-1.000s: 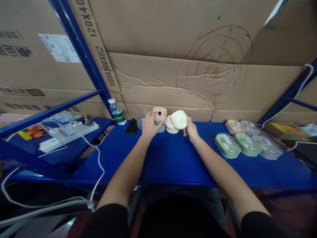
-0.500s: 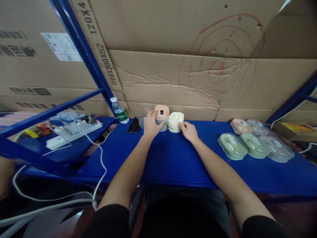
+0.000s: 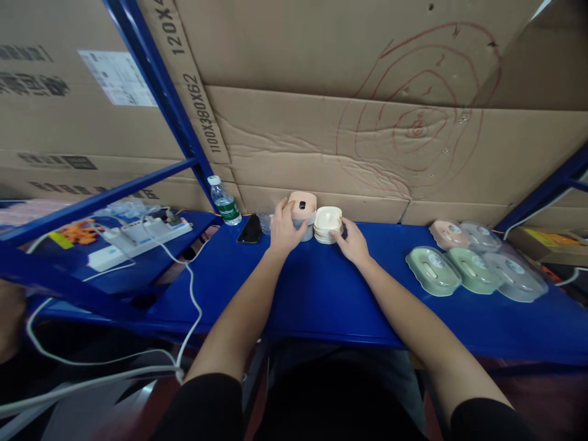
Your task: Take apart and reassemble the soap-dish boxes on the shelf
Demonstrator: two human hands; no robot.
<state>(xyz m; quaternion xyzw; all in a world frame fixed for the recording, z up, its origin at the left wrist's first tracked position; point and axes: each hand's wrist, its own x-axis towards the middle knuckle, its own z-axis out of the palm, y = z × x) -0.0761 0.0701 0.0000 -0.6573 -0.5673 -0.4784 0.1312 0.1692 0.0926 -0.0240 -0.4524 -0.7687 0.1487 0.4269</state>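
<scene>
My left hand (image 3: 285, 230) is wrapped around a small stack of rounded-square pieces near the back of the blue table. Its top is a pink lid (image 3: 305, 212) with a dark slot, and greyish pieces (image 3: 306, 233) show beneath. Right beside it stands a stack of cream dishes (image 3: 327, 224), close against the pink-topped stack. The fingers of my right hand (image 3: 353, 241) grip the right side of the cream dishes, the thumb at the front. My left fingers partly hide the pink-topped stack.
Several clear-lidded boxes (image 3: 432, 271) in green, pink and grey stand on the table's (image 3: 321, 306) right. To the left are a phone (image 3: 249, 229), a water bottle (image 3: 226, 202) and clear plastic pieces (image 3: 265, 223). Beyond a blue frame lies a power strip (image 3: 142, 237) with white cables.
My right hand has shifted its hold on the cream dishes, with the thumb now at their front and the fingers along their side. My left hand stays on the pink-topped stack. The view has moved slightly.
</scene>
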